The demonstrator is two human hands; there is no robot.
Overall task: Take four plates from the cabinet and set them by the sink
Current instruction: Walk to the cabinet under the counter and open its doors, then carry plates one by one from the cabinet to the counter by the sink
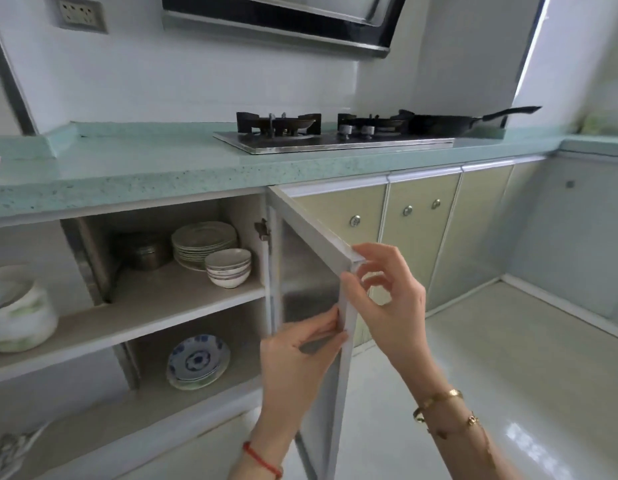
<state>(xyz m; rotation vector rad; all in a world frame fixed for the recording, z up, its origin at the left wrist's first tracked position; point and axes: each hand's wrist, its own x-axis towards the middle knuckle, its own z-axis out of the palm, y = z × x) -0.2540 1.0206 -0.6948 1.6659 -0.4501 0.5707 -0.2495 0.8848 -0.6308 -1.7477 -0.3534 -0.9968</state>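
Observation:
The cabinet door point(300, 282) under the green counter stands open towards me. My left hand point(297, 358) grips the door's free edge from the inner side. My right hand point(387, 299) holds the same edge near its top corner, fingers curled round it. Inside, on the upper shelf, a stack of pale plates point(203, 242) sits behind stacked bowls point(228, 266). On the lower shelf lie blue-patterned plates point(197, 360). No sink is in view.
A dark metal pot point(144, 251) stands left of the plate stack. White dishes point(20, 317) fill the shelf at far left. On the counter point(127, 168) are a gas hob point(331, 133) and a black pan point(446, 123). Shut cabinet doors point(418, 237) run to the right.

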